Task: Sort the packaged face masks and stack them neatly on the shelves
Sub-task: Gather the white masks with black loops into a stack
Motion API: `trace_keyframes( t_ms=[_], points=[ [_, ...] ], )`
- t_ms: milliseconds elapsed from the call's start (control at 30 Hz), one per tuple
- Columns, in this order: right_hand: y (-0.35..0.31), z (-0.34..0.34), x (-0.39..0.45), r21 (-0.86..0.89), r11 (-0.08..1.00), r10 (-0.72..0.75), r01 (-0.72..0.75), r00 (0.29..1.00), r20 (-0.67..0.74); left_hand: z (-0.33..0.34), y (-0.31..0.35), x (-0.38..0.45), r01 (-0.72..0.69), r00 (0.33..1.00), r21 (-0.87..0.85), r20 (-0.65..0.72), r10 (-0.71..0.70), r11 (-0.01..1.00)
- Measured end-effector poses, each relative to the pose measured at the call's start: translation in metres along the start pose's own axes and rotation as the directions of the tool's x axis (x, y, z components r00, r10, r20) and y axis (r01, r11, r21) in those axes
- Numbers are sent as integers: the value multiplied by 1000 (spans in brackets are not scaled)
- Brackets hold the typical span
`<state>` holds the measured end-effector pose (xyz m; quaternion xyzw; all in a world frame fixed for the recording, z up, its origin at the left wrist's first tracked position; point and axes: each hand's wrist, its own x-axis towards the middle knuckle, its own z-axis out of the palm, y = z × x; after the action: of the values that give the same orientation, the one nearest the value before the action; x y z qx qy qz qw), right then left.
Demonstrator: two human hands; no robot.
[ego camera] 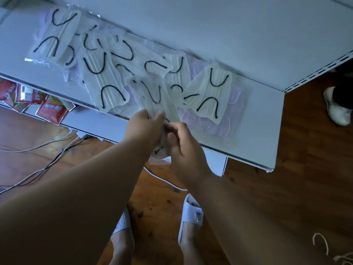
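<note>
Several clear packets of white face masks with black ear loops (107, 73) lie scattered and overlapping on the white shelf (263, 134). Pink mask packets (229, 119) lie partly beneath them at the right. At the shelf's front edge, my left hand (143, 129) and my right hand (183, 146) meet on one white mask packet (152, 98). Both hands pinch its near end, which hangs over the shelf edge and is partly hidden behind my fingers.
A lower shelf at the left holds red snack packets (49, 109). Cables (47, 146) run across the wooden floor. My feet in white slippers (191, 213) stand below. Another person's white shoe (336, 108) is at the right.
</note>
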<state>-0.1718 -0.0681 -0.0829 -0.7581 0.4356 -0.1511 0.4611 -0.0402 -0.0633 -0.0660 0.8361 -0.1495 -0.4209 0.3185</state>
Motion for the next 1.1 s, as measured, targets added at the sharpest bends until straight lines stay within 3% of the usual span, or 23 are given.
trace_keyframes(
  t_ms=[67,167,200,267,300,433,533,567,633,767,867,967,1100],
  points=[
    [0,-2,-5,42,997,62,-59,995,-73,-2,-6,-5,-32,999,109,-19,34,994],
    [-7,-7,0,115,931,362,-345,912,-193,-19,-16,-15,-37,999,-29,20,37,999],
    [-15,-7,2,266,830,535,-490,834,-132,-28,-17,-21,-25,997,-127,63,33,992],
    [-32,-4,2,616,470,724,-632,675,142,-48,-24,-33,3,988,-221,151,31,975],
    [-42,-2,-3,686,357,714,-634,659,236,-58,-29,-37,1,984,-207,173,35,978],
    [-78,14,-34,800,248,665,-547,697,270,-95,-44,-62,4,963,-159,267,40,987],
    [-97,29,-64,876,30,669,-482,661,341,-125,-53,-85,274,911,-375,397,-114,886],
    [-106,33,-73,873,-2,674,-487,645,361,-134,-57,-91,288,902,-378,416,-116,880],
    [-119,41,-90,864,14,664,-503,651,368,-147,-66,-102,177,923,-318,382,-45,932],
    [-139,45,-126,859,222,661,-461,719,215,-163,-79,-125,23,946,-231,319,53,973],
    [-133,43,-147,842,345,694,-415,716,69,-163,-86,-141,9,923,-226,376,79,974],
    [-122,37,-170,840,370,700,-396,714,28,-154,-90,-165,63,919,-312,388,67,948],
    [-126,7,-214,851,408,683,-332,729,-43,-138,-84,-222,0,913,-342,383,140,940]
  ],
)
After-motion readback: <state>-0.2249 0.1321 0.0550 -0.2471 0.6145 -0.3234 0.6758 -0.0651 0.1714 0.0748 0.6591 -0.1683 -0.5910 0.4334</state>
